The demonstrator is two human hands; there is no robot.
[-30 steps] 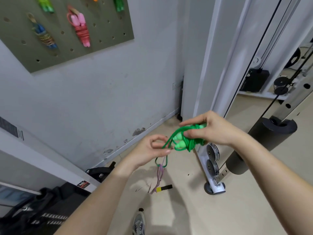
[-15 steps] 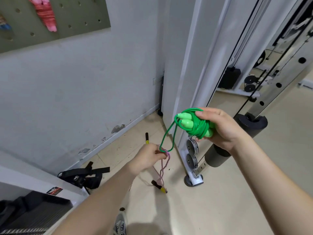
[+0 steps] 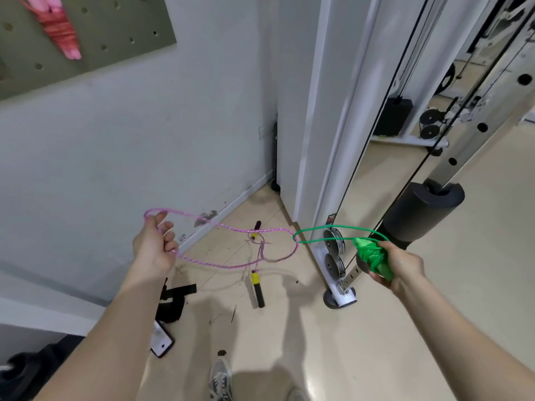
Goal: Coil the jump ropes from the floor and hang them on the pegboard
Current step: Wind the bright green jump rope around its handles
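I saw my right hand (image 3: 401,266) at the right of the frame, its fingers (image 3: 387,246) clamped round the coiled green jump rope (image 3: 373,257), with the handles wrapped inside the bundle. One loose green loop (image 3: 333,233) stretched out from that bundle toward the centre. There it was hooked through the pink jump rope (image 3: 231,228), which ran across to my left hand (image 3: 153,250) at centre left. That hand's fingers (image 3: 167,227) were curled tight on the pink cord, a loop of it arching over the knuckles. Both ropes were pulled taut in the air between my hands. The pink rope's slack hung to the floor (image 3: 376,328), where its two yellow-and-black handles (image 3: 257,287) lay. The pegboard (image 3: 121,30) sat at upper left on the wall, with a coiled pink-and-red rope (image 3: 59,30) hanging on it.
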